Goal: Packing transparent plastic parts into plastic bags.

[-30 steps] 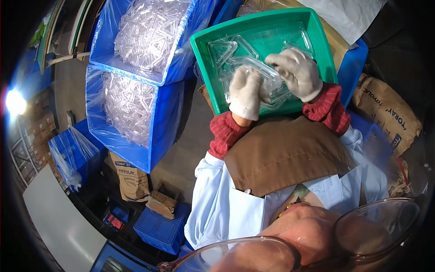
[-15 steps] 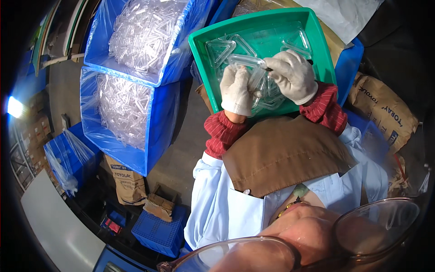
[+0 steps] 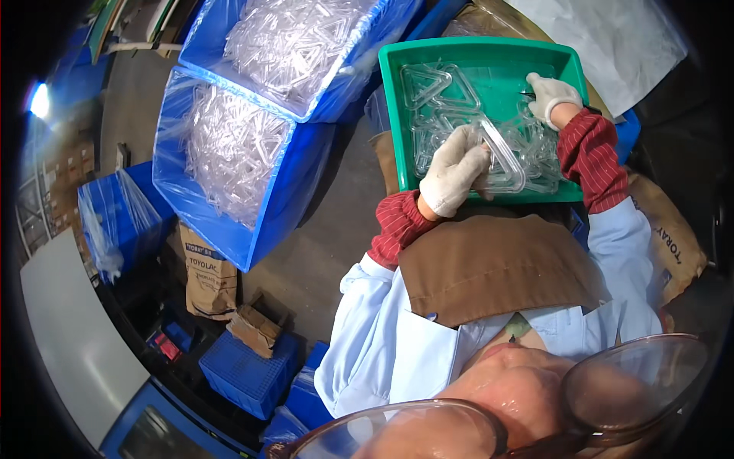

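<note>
My left hand (image 3: 453,174), in a white work glove, grips a clear plastic triangular frame (image 3: 506,162) over the near side of a green tray (image 3: 520,63). Bare fingertips seem to show through the glove. Toward the tray's right wall, my right hand (image 3: 552,98), gloved too, is closed round a slim dark tool, its dark tip (image 3: 527,94) poking out to the left. Most of that tool is hidden by the glove, so its kind is unclear. More clear triangular frames (image 3: 463,90) lie loose in the tray, heaped at its left and near side.
Two blue bins (image 3: 264,222) lined with clear film, full of small clear plastic parts (image 3: 229,153), stand to the left. A white sheet (image 3: 612,46) lies beyond the tray. Brown paper sacks (image 3: 210,279) and a blue crate (image 3: 248,375) are on the floor.
My hands have parted: the right one moved away to the tray's right side with the dark tool. The left still holds a clear frame, now tilted. The whole view has shifted.
</note>
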A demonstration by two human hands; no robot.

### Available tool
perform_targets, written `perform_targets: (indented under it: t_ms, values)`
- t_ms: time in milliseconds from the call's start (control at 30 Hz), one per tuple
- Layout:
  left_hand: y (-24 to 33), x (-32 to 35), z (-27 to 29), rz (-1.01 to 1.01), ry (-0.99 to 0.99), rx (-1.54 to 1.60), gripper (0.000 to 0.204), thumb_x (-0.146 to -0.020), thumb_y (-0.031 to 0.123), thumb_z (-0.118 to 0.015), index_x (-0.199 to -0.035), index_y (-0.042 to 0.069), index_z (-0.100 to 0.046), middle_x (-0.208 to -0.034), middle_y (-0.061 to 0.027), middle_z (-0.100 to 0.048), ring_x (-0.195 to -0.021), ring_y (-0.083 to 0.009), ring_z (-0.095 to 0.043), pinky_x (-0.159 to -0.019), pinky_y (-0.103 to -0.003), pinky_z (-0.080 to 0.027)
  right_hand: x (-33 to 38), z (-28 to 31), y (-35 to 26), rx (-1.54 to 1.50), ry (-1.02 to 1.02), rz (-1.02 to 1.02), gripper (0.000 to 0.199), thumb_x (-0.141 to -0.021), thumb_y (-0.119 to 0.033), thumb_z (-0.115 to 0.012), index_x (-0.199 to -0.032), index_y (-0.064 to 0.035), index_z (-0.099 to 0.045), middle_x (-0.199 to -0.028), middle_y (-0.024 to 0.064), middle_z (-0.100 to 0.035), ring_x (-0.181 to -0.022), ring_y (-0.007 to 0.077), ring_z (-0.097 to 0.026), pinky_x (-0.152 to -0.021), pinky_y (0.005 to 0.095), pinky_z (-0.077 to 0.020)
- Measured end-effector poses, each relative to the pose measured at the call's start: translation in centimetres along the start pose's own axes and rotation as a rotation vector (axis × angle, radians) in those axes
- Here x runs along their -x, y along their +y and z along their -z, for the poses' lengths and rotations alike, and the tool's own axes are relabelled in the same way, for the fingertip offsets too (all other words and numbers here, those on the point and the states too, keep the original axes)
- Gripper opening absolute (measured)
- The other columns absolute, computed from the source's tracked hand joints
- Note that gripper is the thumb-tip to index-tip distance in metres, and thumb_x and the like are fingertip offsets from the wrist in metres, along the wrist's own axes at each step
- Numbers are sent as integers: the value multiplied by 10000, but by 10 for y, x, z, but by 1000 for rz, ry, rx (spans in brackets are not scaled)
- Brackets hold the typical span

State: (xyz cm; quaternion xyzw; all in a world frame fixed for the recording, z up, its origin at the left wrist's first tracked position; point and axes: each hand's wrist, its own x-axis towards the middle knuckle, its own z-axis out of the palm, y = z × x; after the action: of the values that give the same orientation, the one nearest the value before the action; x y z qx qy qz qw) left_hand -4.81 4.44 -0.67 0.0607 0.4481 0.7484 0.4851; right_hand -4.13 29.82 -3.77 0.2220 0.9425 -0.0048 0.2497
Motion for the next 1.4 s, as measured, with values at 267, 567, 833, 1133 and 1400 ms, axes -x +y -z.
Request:
perform_targets:
  t_ms: [267, 567, 833, 1133, 1400]
  values:
    - [29, 15, 28, -246, 148, 106, 437, -846, 305, -494, -1131, -24, -447, -752, -42, -495, -640, -153, -521, -494, -302, -483, 14, 17, -21, -182, 135, -26, 374, -792, -302, -560, -1122, -129, -527, -1044, 126, -599, -1021, 312, -546, -820, 412, -451]
    - [46, 52, 145, -368, 741, 0, 340, -890, 249, -475, -1149, 31, -506, -822, -7, -525, -763, -174, -585, -627, -235, -480, 2, 28, 18, -693, -185, 136, 475, -774, -481, -601, -941, -38, -645, -884, 141, -645, -833, 265, -600, -752, 352, -449]
    - [98, 48, 207, -696, 980, 504, 439, -866, 179, -537, -1216, -40, -392, -1320, -245, -341, -1198, -355, -384, -998, -422, -376, 28, 11, 5, -251, -57, 187, 468, -685, -356, -686, -1097, -157, -588, -982, 107, -611, -907, 275, -588, -756, 364, -470]
    - [55, -32, 44, -529, 329, -646, 242, -849, 57, -539, -1056, -68, -540, -940, -122, -581, -768, -140, -564, -671, -249, -469, 46, 17, 23, -971, 167, 300, 255, -732, -202, -673, -920, -32, -642, -819, 78, -647, -763, 157, -603, -693, 271, -469]
    - [6, -139, -26, -400, -247, -1631, 329, -786, 329, -583, -999, 78, -592, -962, -157, -601, -875, -323, -581, -724, -397, -472, 162, 5, 187, -319, 549, -441, 354, -796, -357, -541, -1026, -95, -603, -981, 153, -583, -919, 336, -558, -783, 369, -434]
